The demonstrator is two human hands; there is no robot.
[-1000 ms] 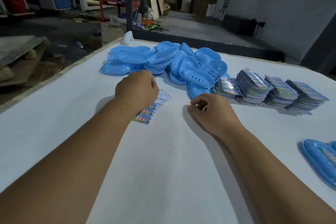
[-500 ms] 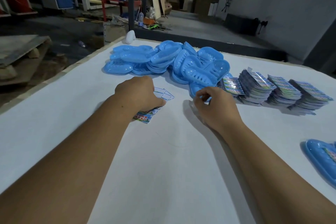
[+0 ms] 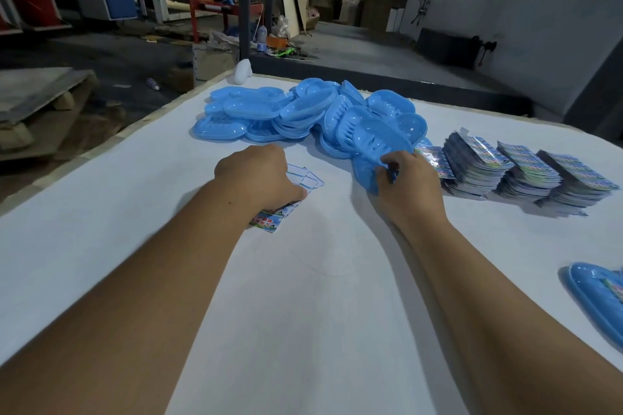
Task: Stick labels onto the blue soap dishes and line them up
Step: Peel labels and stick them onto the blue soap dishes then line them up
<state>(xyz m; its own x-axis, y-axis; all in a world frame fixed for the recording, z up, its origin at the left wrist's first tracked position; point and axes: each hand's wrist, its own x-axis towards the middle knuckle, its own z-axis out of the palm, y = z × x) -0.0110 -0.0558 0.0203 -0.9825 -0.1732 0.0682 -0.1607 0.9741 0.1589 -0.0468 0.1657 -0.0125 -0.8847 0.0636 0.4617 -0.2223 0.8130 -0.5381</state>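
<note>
A heap of blue soap dishes (image 3: 303, 114) lies at the far middle of the white table (image 3: 303, 296). My right hand (image 3: 409, 187) grips the near edge of the closest blue soap dish (image 3: 365, 172) at the heap's front. My left hand (image 3: 259, 178) rests with curled fingers on a label sheet (image 3: 286, 202), part colourful labels, part bare backing. A labelled blue soap dish (image 3: 593, 293) lies at the right edge.
Several stacks of colourful label sheets (image 3: 519, 168) stand in a row right of the heap. A white object (image 3: 243, 71) sits at the table's far edge. Beyond the table is a workshop floor with pallets and clutter.
My right hand has moved forward from the bare table to the heap and taken hold of the nearest dish. My left hand stays on the label sheet.
</note>
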